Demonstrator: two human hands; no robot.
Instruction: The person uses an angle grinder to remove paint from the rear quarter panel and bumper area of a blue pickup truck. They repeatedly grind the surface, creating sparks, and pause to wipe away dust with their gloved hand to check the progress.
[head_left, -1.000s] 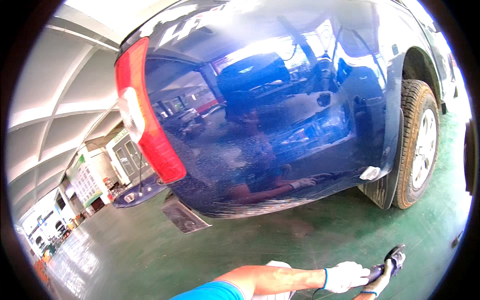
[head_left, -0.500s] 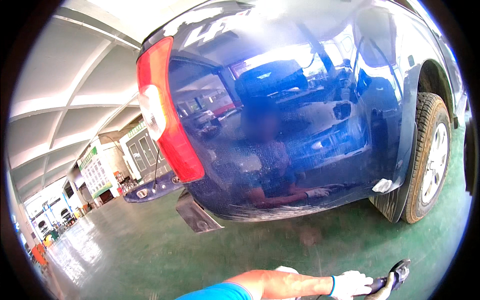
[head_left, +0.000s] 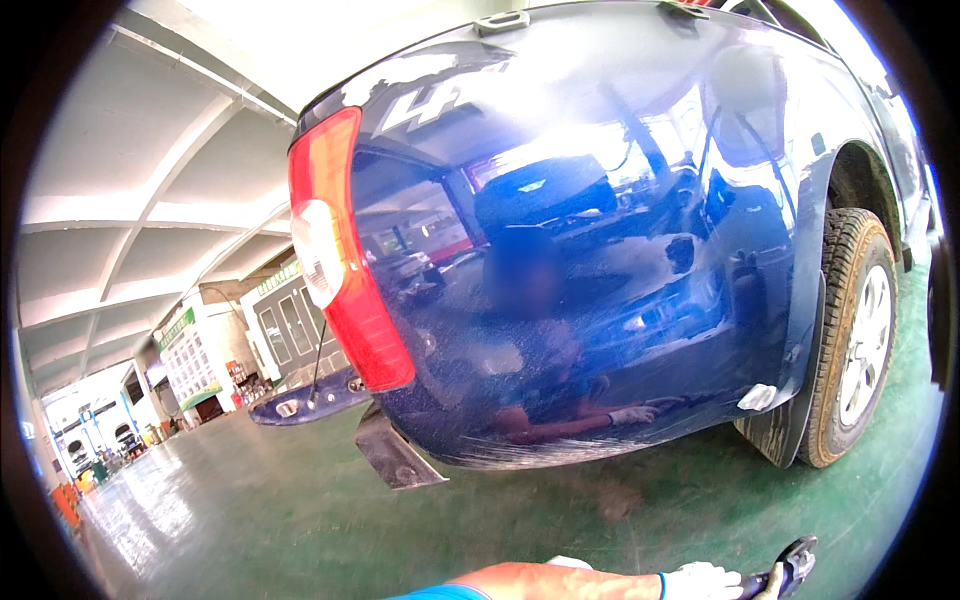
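Note:
At the lower right, my left forearm reaches across, and my white-gloved left hand (head_left: 703, 581) is closed on the rear end of a dark handheld angle grinder (head_left: 795, 566). Its rounded head points up and to the right. My gloved right hand (head_left: 772, 582) is wrapped around the tool nearer that head, mostly cut off by the lower edge. The tool is apart from the dark blue pickup's rear side panel (head_left: 600, 330). Scratches and scuffs run along the panel's lower edge. A whitish patch (head_left: 757, 397) sits near the wheel arch.
A red and clear tail light (head_left: 345, 255) and a metal bracket (head_left: 395, 458) are at the truck's rear corner. The lowered tailgate (head_left: 308, 402) juts left. A mud flap (head_left: 780, 432) hangs before the rear wheel (head_left: 862, 340). The green floor (head_left: 290, 510) runs beneath.
The truck sits slightly lower in view, with more of its top edge showing. My arm and hands have also dropped closer to the lower edge. Both hands keep their hold on the angle grinder.

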